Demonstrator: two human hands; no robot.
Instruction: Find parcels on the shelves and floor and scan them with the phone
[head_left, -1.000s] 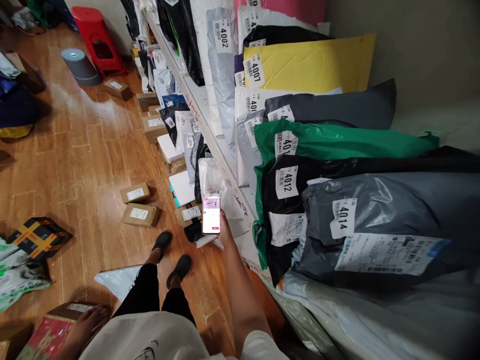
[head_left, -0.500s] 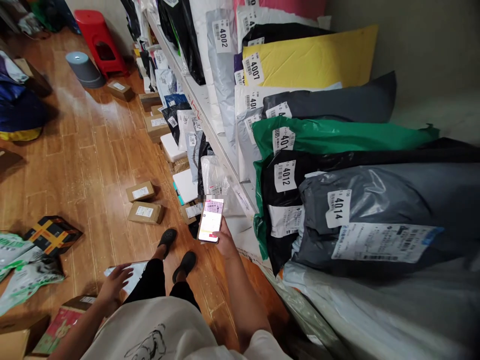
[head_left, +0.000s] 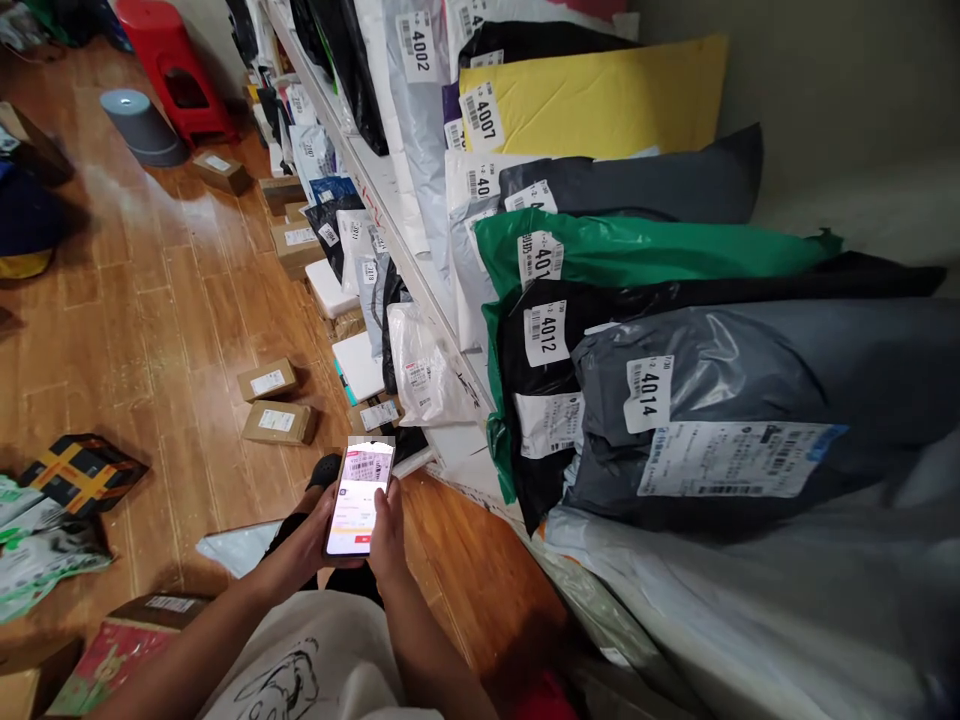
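I hold a smartphone [head_left: 360, 497] in front of my waist, its lit screen showing a barcode and a pink-and-white page. My left hand [head_left: 311, 540] cups its left edge and underside, fingers curled. Gripping its right edge is my right hand [head_left: 388, 535], the thumb lying on the screen's side. To the right, a white shelf [head_left: 431, 300] carries labelled parcel bags: a grey bag marked 4014 [head_left: 750, 400], a black one marked 4012 [head_left: 547, 335], a green bag [head_left: 645, 255] and a yellow one marked 4007 [head_left: 600, 100].
Small cardboard boxes [head_left: 274, 400] and soft parcels line the wooden floor along the shelf's foot. A red stool [head_left: 176, 70] and a grey bucket [head_left: 142, 125] stand far back. More parcels [head_left: 79, 470] and a red-printed box [head_left: 127, 650] lie at lower left.
My right hand drew the phone back from the shelf toward my body. My left hand rose from the floor parcels and joined it on the phone.
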